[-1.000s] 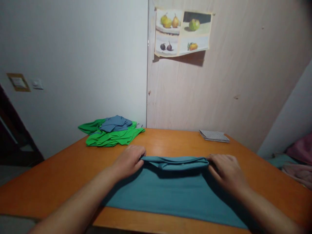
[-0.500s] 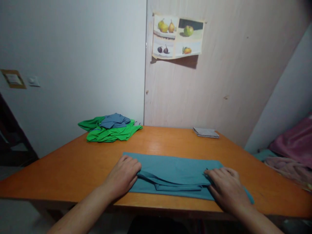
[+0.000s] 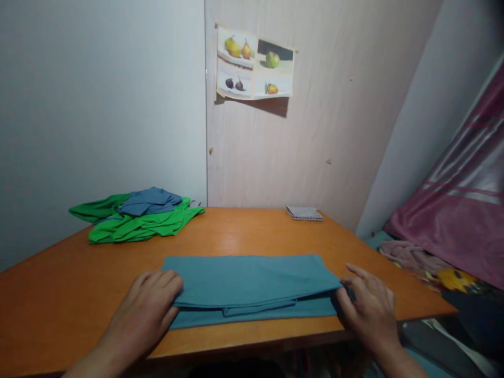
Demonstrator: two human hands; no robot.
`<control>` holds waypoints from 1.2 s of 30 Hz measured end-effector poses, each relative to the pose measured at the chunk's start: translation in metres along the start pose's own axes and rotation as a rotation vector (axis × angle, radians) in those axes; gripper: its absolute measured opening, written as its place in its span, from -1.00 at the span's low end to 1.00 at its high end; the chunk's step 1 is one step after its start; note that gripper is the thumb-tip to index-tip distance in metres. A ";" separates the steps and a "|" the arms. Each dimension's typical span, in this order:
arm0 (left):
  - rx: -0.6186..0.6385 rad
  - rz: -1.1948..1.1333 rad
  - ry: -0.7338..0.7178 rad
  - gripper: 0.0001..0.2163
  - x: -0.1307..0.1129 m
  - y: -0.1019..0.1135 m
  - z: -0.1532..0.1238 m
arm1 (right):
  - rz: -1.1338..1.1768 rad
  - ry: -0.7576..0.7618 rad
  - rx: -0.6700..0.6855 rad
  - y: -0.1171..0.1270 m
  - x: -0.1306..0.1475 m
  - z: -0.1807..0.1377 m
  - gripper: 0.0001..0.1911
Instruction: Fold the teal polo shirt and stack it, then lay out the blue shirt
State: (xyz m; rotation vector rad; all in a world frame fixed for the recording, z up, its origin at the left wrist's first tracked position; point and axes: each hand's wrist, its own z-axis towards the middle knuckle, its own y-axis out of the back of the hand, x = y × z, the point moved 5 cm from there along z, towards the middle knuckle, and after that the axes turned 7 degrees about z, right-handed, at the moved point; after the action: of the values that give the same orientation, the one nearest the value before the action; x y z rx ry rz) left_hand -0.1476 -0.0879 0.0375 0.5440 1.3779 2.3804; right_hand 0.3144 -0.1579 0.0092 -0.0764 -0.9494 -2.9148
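A blue-gray garment (image 3: 149, 201) lies atop rumpled green clothes (image 3: 145, 227) at the far left of an orange-brown table (image 3: 244, 231), while a folded checked cloth (image 3: 304, 213) sits near the far right corner. Four fruit pictures on a sheet (image 3: 255, 64) hang above; a pink curtain (image 3: 444, 226) drapes at right.

Teal cloth (image 3: 252, 281): side edges partly hidden by left grip (image 3: 151, 296) and right grip (image 3: 366, 304). Pink fabric (image 3: 452, 226) right of cloth cropped by frame. Dark shape (image 3: 236, 368) below cloth: unidentifiable.

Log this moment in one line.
left hand: gripping teal cloth | right hand: pinching its right edge | teal cloth: folded, on table
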 end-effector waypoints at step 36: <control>0.144 -0.247 0.039 -0.80 0.011 0.004 -0.014 | 0.330 -0.081 0.322 -0.013 -0.051 -0.033 -0.72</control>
State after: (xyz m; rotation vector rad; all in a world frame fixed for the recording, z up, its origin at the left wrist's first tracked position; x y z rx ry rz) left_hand -0.1639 -0.0953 0.0368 0.3426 1.5445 2.1180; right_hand 0.3632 -0.1641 -0.0282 -0.3019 -1.2687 -2.4465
